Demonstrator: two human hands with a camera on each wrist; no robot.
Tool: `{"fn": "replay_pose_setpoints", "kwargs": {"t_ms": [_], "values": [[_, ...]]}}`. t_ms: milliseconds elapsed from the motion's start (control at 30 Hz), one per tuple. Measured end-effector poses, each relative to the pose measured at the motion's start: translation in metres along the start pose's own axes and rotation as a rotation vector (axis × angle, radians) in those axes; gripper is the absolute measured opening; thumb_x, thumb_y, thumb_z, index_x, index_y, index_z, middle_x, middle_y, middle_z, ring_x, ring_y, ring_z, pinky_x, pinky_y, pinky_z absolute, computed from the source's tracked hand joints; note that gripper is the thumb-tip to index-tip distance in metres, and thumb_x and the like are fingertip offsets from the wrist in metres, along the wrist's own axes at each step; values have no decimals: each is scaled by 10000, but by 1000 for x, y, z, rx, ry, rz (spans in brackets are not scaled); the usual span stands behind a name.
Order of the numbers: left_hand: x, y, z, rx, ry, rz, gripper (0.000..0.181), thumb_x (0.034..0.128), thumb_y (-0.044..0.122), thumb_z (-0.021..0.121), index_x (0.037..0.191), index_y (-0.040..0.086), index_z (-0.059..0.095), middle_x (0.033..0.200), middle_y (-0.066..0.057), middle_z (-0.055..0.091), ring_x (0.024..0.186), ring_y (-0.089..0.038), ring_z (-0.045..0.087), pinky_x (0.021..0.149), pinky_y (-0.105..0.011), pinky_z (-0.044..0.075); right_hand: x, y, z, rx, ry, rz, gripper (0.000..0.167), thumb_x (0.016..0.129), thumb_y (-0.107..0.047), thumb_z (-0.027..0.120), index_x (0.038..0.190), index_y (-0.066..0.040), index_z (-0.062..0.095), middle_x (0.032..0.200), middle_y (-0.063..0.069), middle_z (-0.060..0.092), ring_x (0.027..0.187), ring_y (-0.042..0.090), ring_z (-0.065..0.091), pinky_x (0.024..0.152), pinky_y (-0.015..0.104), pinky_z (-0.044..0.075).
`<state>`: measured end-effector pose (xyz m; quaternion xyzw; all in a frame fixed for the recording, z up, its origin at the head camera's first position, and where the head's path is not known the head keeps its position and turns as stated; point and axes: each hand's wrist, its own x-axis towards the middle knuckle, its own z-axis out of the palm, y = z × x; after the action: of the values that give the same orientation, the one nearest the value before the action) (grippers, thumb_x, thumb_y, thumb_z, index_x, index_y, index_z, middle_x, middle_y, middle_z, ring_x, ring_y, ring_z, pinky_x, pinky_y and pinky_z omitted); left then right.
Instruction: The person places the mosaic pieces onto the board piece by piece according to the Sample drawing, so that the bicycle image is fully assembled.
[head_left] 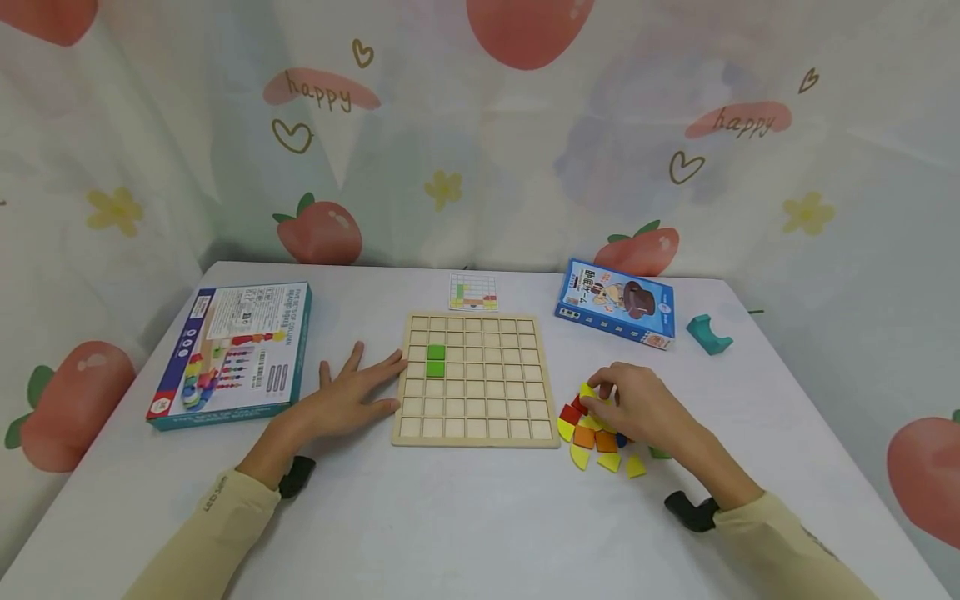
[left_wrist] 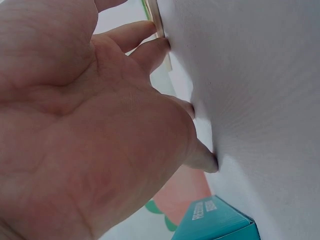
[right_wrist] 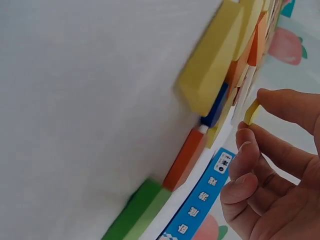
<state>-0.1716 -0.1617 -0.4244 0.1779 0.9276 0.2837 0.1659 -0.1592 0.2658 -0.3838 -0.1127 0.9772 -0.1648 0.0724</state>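
A square wooden grid board (head_left: 476, 442) lies flat on the white table (head_left: 450, 533). Two green square tiles (head_left: 436, 360) fill neighbouring cells, one below the other, near its upper left. With fingers spread, my left hand (head_left: 341, 402) rests at the board's left edge; in the left wrist view some fingertips touch the tabletop. Over a pile of coloured tiles (head_left: 584, 437) right of the board is my right hand (head_left: 641, 407). Its thumb and index finger pinch a small yellow tile (right_wrist: 251, 112), held above the others. The tile's full outline is hidden by the fingers.
A small pattern card (head_left: 473, 292) lies behind the board. To the left is a large toy box (head_left: 240, 350); at the back right, a blue game box (head_left: 618, 302) beside a teal curved piece (head_left: 707, 335). A printed curtain hangs behind the table.
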Motion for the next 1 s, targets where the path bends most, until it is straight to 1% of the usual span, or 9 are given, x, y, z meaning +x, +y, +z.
{"fn": "replay_pose_setpoints", "kwargs": {"t_ms": [200, 433, 667, 1000], "values": [[-1, 0, -1, -3, 1, 1, 702, 1056, 391, 622, 1679, 252, 331, 1789, -28, 208, 1639, -501, -163, 1140, -871, -182, 7, -10, 0, 13, 1, -23, 324, 953, -269, 783, 1186, -45, 761, 928, 46, 698, 819, 171, 580, 650, 236, 512], [-2, 0, -1, -6, -2, 3, 699, 1059, 388, 618, 1679, 242, 331, 1789, -29, 206, 1639, -496, -171, 1140, -869, -185, 13, -21, 2, 25, 3, -36, 312, 958, -260, 785, 1190, -53, 757, 935, 50, 700, 820, 174, 581, 652, 243, 514], [-2, 2, -1, -6, -2, 5, 698, 1061, 390, 614, 1679, 234, 330, 1789, -41, 208, 1637, -508, -161, 1140, -875, -174, 21, -33, 4, 36, 20, -83, 286, 962, -241, 777, 1173, -49, 761, 915, 48, 691, 796, 165, 581, 651, 235, 517], [-1, 0, -1, -18, 1, 2, 698, 1056, 376, 626, 1677, 241, 337, 1787, -34, 212, 1640, -498, -166, 1139, -866, -192, 32, -44, 8, 51, 1, -102, 304, 974, -255, 758, 1201, -53, 749, 941, 59, 682, 807, 177, 577, 666, 248, 513]]}}
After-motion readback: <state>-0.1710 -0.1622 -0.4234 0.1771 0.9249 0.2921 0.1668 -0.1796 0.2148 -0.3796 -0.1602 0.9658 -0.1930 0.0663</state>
